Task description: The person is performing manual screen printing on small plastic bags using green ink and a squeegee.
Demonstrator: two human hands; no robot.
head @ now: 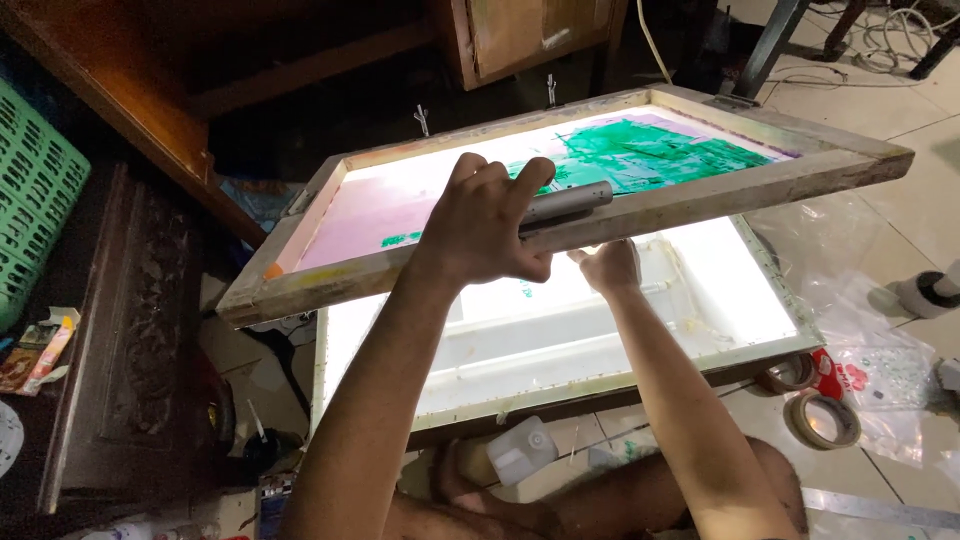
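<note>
A: What's in hand here?

B: A wooden screen-printing frame (600, 215), tilted, held up over a lit light box (560, 330) on the floor. The left hand (490, 225) grips the near rail of the frame, fingers (500, 180) curled over the top edge, and it pins a grey cylindrical tool (565, 203) against the wood as well.

A: And the right hand?

B: The right hand (608, 268) sits under the frame at about five o'clock from the left one. Its fingers press up against the underside, so I cannot tell whether they are closed around anything or just bracing.

A: Where's the ink?

B: A green patch (650, 155) on the mesh toward two o'clock, with a small green mark (400, 240) at nine o'clock from the left hand. The rest of the mesh glows pink-white from the light beneath.

A: Which step would you call it?

B: I'd judge it an inspection or touch-up of the mesh against the light, frame lifted rather than laid flat.

A: What does the next move call for?

B: A steady hold with both hands, I think; the frame is long and overhangs to three o'clock. Tape rolls (822, 418) lie at four o'clock, a white plastic jug (520, 450) at six, a green basket (35, 190) far at nine.
</note>
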